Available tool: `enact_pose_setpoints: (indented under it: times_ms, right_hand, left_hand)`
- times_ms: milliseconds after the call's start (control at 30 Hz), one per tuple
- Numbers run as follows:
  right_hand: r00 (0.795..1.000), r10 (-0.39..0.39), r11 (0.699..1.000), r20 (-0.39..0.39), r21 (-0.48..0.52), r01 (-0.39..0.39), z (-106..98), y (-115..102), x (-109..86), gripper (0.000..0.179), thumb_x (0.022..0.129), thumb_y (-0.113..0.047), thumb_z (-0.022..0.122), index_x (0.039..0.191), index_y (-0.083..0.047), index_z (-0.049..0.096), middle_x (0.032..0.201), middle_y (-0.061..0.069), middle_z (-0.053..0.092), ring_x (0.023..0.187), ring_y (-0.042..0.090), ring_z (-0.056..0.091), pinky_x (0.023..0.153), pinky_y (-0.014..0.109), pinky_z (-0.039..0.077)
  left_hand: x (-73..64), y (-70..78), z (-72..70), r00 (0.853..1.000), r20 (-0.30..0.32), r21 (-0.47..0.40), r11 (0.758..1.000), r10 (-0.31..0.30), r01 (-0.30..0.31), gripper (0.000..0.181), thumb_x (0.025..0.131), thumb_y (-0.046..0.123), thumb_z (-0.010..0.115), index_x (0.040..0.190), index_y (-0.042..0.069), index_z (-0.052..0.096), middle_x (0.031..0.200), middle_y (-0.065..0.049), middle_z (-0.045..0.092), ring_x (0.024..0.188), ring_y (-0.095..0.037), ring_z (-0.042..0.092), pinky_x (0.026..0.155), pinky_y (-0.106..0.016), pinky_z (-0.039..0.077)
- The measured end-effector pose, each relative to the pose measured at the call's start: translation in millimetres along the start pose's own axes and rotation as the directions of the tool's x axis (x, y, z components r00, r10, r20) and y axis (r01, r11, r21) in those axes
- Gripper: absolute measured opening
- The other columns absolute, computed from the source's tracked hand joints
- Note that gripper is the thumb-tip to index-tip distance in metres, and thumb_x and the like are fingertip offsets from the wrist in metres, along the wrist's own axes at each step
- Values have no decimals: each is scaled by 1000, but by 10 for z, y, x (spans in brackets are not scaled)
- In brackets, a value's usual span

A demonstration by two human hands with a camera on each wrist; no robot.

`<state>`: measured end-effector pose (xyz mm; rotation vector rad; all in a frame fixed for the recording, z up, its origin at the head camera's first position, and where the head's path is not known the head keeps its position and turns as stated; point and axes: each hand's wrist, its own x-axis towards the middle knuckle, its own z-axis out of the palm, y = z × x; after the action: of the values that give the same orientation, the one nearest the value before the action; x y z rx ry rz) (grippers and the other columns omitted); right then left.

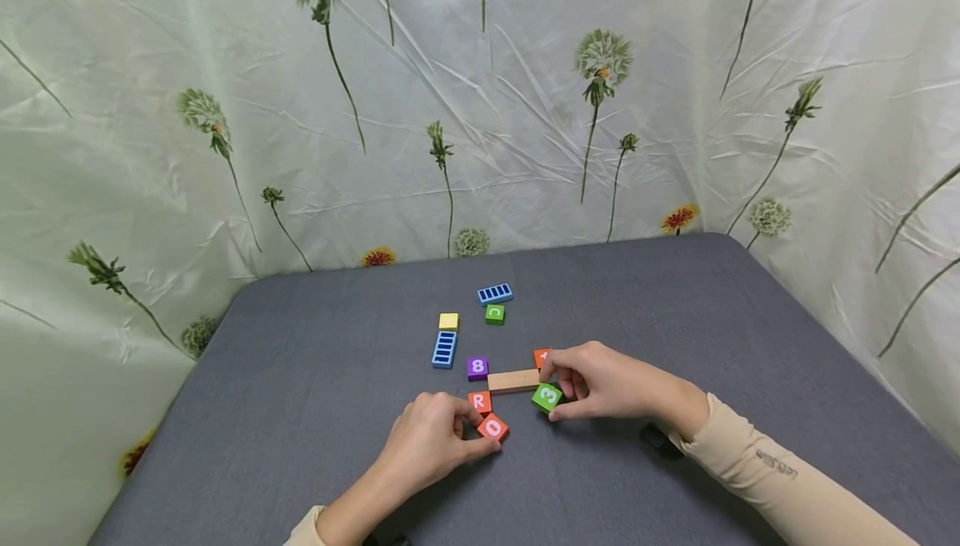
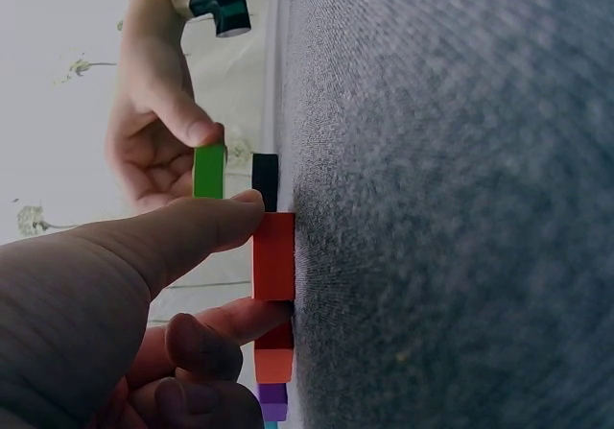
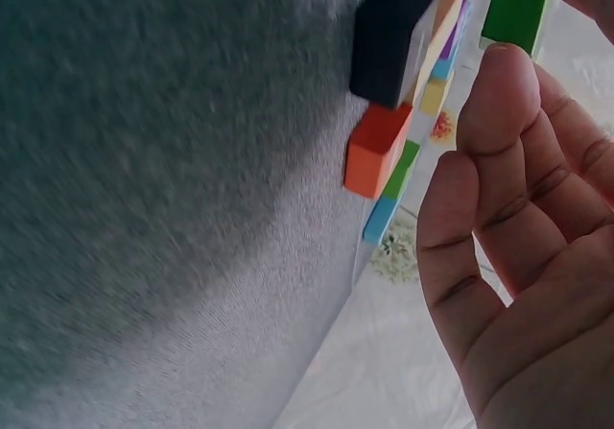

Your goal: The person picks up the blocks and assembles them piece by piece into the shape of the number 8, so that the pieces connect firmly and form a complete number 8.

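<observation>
My left hand (image 1: 431,438) pinches a red-orange block marked 0 (image 1: 492,428) between thumb and finger, and in the left wrist view that block touches the grey cloth. My right hand (image 1: 611,383) holds a green block marked 3 (image 1: 547,398), raised above the cloth. Close to the 0 block lies a red-orange block marked R (image 1: 480,402). A plain wooden bar (image 1: 513,381) stretches between the hands. Beyond its right end, an orange block (image 1: 542,357) is partly covered by my right hand. The right wrist view shows a black block (image 3: 389,40) beside the bar.
Behind the bar's left end sits a purple 8 block (image 1: 477,368). Farther back are two blue barred pieces (image 1: 444,349), a yellow block (image 1: 448,322) and a green C block (image 1: 495,314). A flowered curtain (image 1: 525,112) hangs behind the grey table (image 1: 300,396).
</observation>
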<state>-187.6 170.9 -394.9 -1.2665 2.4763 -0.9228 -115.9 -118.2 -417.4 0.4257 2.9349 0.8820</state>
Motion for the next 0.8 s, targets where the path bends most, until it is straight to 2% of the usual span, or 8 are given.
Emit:
enact_pose_setpoints:
  times_ms: [433,800]
  right_hand:
    - [998,-3,1000,67,25,1,123,-51,-112,24,93,-31,86,107,-21,68,77,-11,57,64,-8,49,61,17,47]
    - [996,7,1000,88,-12,-6,208,-69,-175,25,94,-34,85,109,-22,68,77,-14,57,63,-9,48,59,16,46]
  left_hand:
    - [1,-3,1,1000,-12,0,1000,17,-17,22,76,40,96,80,26,79,54,16,44,51,-1,41,49,-24,30]
    - [3,6,-4,1000,-8,4,1000,11,-11,22,77,40,96,81,26,79,54,16,44,51,-1,40,48,-24,30]
